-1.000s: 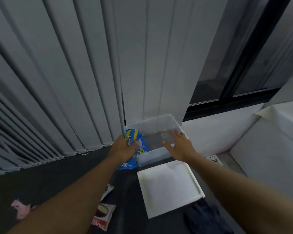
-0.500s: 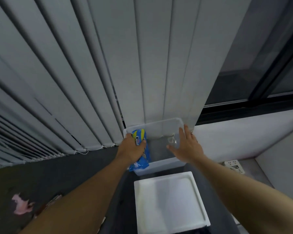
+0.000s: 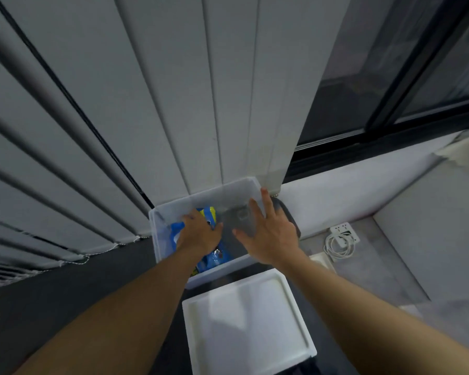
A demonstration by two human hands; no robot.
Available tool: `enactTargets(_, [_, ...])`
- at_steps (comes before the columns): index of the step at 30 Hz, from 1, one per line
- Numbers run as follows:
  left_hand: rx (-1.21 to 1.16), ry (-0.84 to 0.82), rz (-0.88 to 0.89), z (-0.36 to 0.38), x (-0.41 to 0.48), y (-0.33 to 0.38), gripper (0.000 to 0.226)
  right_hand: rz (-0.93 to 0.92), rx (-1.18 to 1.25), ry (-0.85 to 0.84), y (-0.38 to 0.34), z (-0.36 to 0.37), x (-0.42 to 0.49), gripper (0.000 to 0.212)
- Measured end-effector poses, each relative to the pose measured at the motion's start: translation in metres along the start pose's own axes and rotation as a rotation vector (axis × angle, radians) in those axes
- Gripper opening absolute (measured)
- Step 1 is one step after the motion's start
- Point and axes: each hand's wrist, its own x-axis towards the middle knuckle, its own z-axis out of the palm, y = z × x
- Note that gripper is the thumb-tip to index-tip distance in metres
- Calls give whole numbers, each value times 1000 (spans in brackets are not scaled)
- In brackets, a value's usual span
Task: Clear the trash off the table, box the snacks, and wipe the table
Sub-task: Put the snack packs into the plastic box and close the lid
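Note:
A clear plastic box (image 3: 157, 239) stands at the far edge of the dark table (image 3: 65, 299), against the blinds. My left hand (image 3: 199, 235) is inside the box, pressed down on a blue snack packet (image 3: 214, 259) that lies on the box's floor. My right hand (image 3: 268, 236) rests with spread fingers on the box's right rim and holds nothing. The box's white lid (image 3: 247, 326) lies flat on the table just in front of the box.
Grey vertical blinds (image 3: 146, 104) hang right behind the box. To the right, past the table's edge, a white power strip with a coiled cable (image 3: 341, 239) lies on the grey floor below a white wall and a dark window.
My left hand has carried the blue packet from the box's left rim down into the box. My right hand has slid onto the right rim. The view has tilted forward.

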Motion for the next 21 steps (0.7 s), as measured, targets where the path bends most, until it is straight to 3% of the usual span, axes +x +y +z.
enactTargets(3, [201,15,58,6,5,-3,83,-6,-5,19,1,-1,0,90])
enactTargets(5, [341,30,229,10,10,-8,86,-6,-17,20,1,-1,0,90])
enactTargets(8, [586,-186,415,15,17,-17,105,-10,-33,24,1,0,1,88])
enactTargets(11, [762,-309,404,22,22,-27,111,-5,-55,23,1,0,1,86])
enactTargets(21, [838,-320,352,25,19,-25,105,-1,-56,5,0,-1,0,85])
